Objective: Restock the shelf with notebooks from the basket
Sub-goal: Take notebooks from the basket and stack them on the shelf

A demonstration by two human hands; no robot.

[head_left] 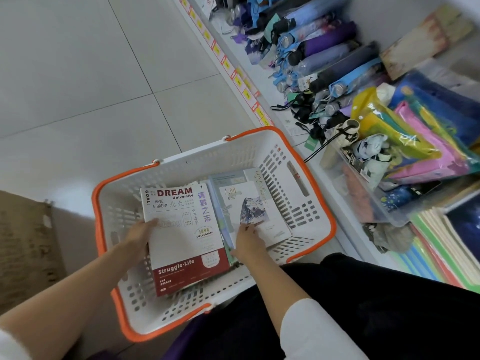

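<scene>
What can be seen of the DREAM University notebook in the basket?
The DREAM University notebook is white-covered with dark print and a dark red band at its near end reading Struggle-Life. It lies closed, face up, skewed, in the left of the white basket. The left hand grips its left edge, thumb on the cover; the right hand touches the mountain-cover notebook beside it.

Lower notebooks (228,179) largely covered; titles unreadable.

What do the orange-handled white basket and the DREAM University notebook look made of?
The white slotted basket with orange handles looks like matte moulded plastic: uniform colour, regular cut-out slots. The white and dark red DREAM University notebook seems paper with a smooth printed card cover; lamination unclear.
</scene>
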